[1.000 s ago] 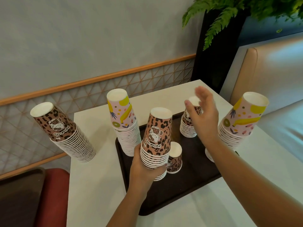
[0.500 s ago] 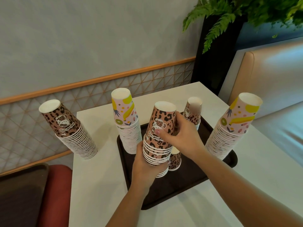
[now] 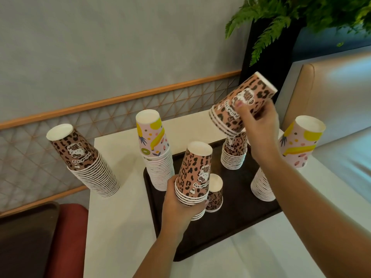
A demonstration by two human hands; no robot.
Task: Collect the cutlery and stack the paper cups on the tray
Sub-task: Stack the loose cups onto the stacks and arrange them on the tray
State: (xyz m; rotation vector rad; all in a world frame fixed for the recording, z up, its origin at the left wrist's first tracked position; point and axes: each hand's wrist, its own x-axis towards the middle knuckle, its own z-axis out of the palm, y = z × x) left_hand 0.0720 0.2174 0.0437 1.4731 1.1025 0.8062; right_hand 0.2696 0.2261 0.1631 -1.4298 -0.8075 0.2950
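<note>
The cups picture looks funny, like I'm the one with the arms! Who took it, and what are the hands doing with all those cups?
A person wears a camera on their head, so you see their own two arms from above. The left hand grips a short stack of leopard cups standing on the dark tray. The right hand holds a few leopard cups tilted up in the air. The tray also carries a fruit-print stack, one small single cup and another leopard stack. A tall leopard stack stands on the white table, off the tray. A second fruit-print stack stands at the tray's right edge.
</note>
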